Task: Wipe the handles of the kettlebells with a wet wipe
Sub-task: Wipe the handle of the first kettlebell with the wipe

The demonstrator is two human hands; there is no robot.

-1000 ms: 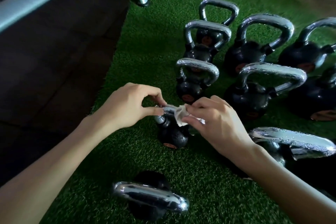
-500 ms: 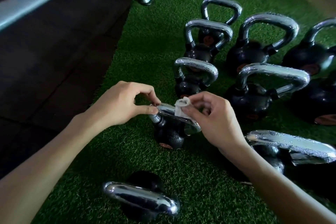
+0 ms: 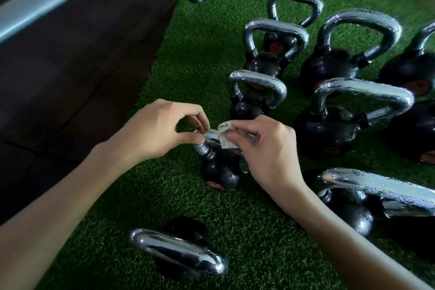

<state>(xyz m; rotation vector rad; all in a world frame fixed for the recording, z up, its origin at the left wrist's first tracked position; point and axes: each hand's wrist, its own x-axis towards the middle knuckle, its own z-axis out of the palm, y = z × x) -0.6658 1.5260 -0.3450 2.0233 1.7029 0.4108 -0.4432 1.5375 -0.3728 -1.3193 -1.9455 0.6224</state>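
1. I am working on the smallest kettlebell (image 3: 220, 172), which stands upright on the green turf (image 3: 188, 59) right in front of me.
2. My left hand (image 3: 157, 129) pinches the left end of its handle (image 3: 208, 139) between thumb and forefinger, with the other fingers curled clear above. I judge this hand is only steadying the bell.
3. My right hand (image 3: 268, 148) grips the wet wipe (image 3: 224, 136), bunched small between thumb and fingertips. The wipe is pressed onto the top bar of the handle, just beside the left thumb.
4. As I read it, the step in hand is wiping this one handle, with the wipe near the bar's left end. I cannot tell how much of the bar has been covered.
5. The next move calls for drawing the wipe to the right along the bar and then down both legs of the handle. The left pinch will have to shift so the metal under it gets wiped too. The bell looks light, so I would hold it firm to stop it tipping.
6. The larger kettlebells (image 3: 329, 129) stand behind and to the right, and another one (image 3: 179, 252) is close to me. Several handles show droplets, and I cannot say whether they have been wiped.
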